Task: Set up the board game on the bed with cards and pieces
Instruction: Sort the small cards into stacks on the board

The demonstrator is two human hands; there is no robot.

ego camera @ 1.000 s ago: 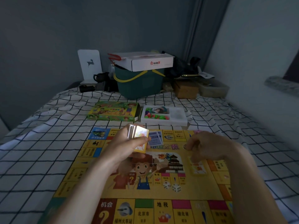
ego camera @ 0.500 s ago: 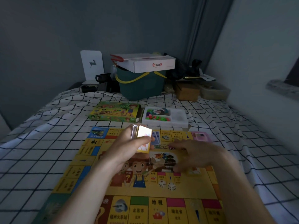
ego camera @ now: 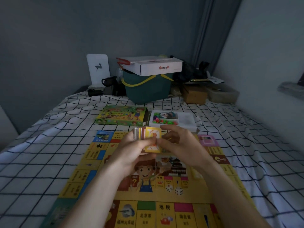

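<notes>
A yellow game board (ego camera: 194,191) lies flat on the checked bed sheet. Above its far half my left hand (ego camera: 131,150) grips a stack of yellow cards (ego camera: 148,139), thumb across the front card. My right hand (ego camera: 179,143) has come up against the stack's right side, thumb and fingers pinching the front card. Two white dice (ego camera: 174,190) sit on the board near its middle. Beyond the board lie the green game box (ego camera: 121,116) and a white tray of small coloured pieces (ego camera: 172,120).
At the bed's far end stand a dark green basket (ego camera: 146,89) with a white carton (ego camera: 154,66) on top, a white stand (ego camera: 98,69), dark items and brown boxes (ego camera: 195,94). A wall runs along the right side.
My right hand rose from the board's right part, where it laid a card, and moved left to the stack held by my left hand. The view tilted slightly.
</notes>
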